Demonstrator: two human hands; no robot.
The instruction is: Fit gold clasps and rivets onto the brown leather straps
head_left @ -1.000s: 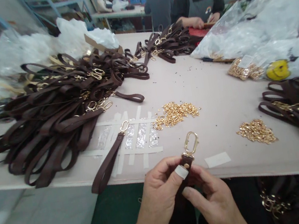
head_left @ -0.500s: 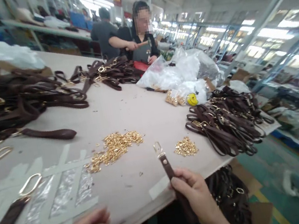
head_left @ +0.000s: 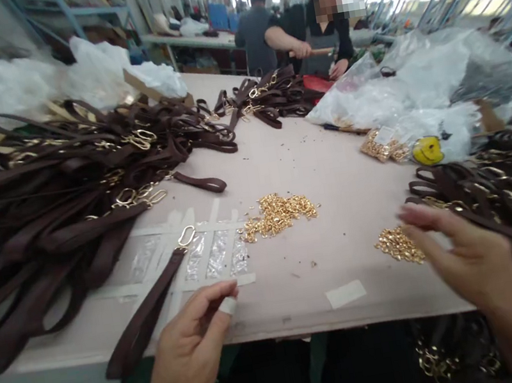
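My left hand is over the table's near edge, thumb and forefinger tips close together; I cannot make out anything between them. White tape wraps its thumb. Just beyond it lies a dark brown leather strap with a gold oval ring, its looped end overhanging the edge. My right hand, slightly blurred, has its fingers stretched apart and holds nothing visible. It partly covers a small pile of gold metal pieces, beside a heap of brown straps. A larger pile of gold pieces sits mid-table.
A big heap of brown straps fills the left side. Clear plastic packets are taped to the table. Plastic bags and a bag of gold pieces stand back right. Across the table, a person grips a wooden handle.
My right hand has let go of the brown strap with the gold clasp and moved right, to the strap heap. My left thumb and forefinger have drawn closer. The view has turned left.
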